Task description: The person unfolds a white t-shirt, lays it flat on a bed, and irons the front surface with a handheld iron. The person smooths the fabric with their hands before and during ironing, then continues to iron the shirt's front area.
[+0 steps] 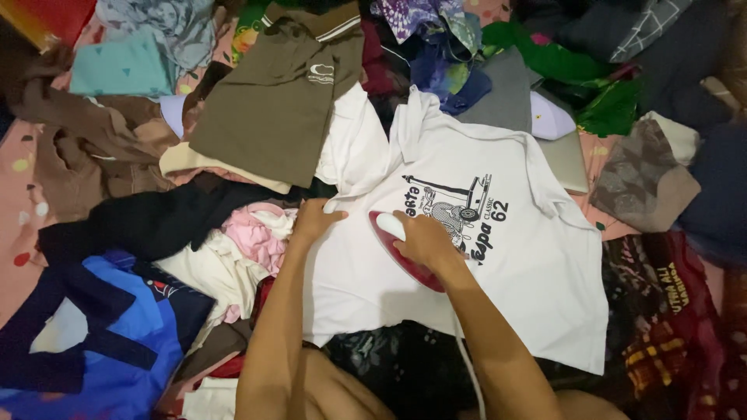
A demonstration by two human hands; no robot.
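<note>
A white tee [467, 257] lies spread flat at the centre of the frame, on top of a heap of clothes that hides nearly all of the surface below; only patches of a pink patterned sheet [19, 179] show at the left edge. The tee is smooth cotton with a black print on its chest, partly covered by the right hand [424, 239]. Its lower hem is uneven, and its upper left sleeve is folded over itself.

The right hand closes its grip over the white handle of an iron [401, 245], a red, rounded, pointed shape pressed on the tee just left of the print. Most of the iron is hidden under the hand. A thin white cord [469, 373] runs from it down to the bottom edge, between the forearms.

The left hand [315, 219] lies flat, fingers spread, on the tee's left edge, holding nothing.

Around the tee: an olive polo [280, 101] with a striped collar at upper centre, a black garment [156, 222] at left, crumpled pink cloth [257, 233] beside the left wrist, and a blue jersey [117, 334] cut off at lower left. Green cloth [576, 70] bunches at upper right, and dark fabrics at right are hard to tell apart.
</note>
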